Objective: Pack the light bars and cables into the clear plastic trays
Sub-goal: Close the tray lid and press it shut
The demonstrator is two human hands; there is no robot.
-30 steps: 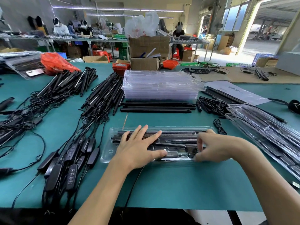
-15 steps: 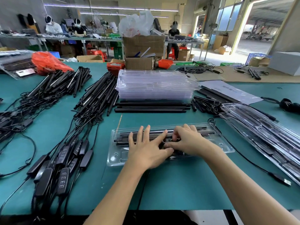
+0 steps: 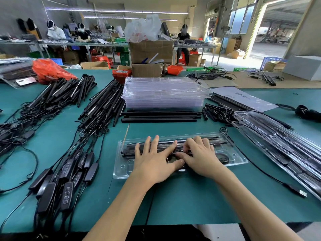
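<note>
A clear plastic tray [image 3: 121,168] lies on the green table in front of me, with black light bars [image 3: 217,139] in its long slots and a coiled cable [image 3: 224,158] at its right end. My left hand [image 3: 154,160] lies flat on the bars with its fingers spread, pressing down. My right hand [image 3: 199,157] is beside it, its fingers bent down onto the parts in the tray's middle; what its fingertips touch is hidden. A black cable with a USB plug [image 3: 302,193] trails from the tray to the right.
A stack of empty clear trays [image 3: 165,92] stands behind, with loose light bars [image 3: 159,117] in front of it. Piles of bars with cables and controllers [image 3: 66,171] fill the left side. Packed trays [image 3: 284,150] lie at the right. Cardboard boxes [image 3: 147,70] stand at the back.
My right hand has moved from the tray's right end to the middle, next to my left hand. The left hand stays pressed on the bars.
</note>
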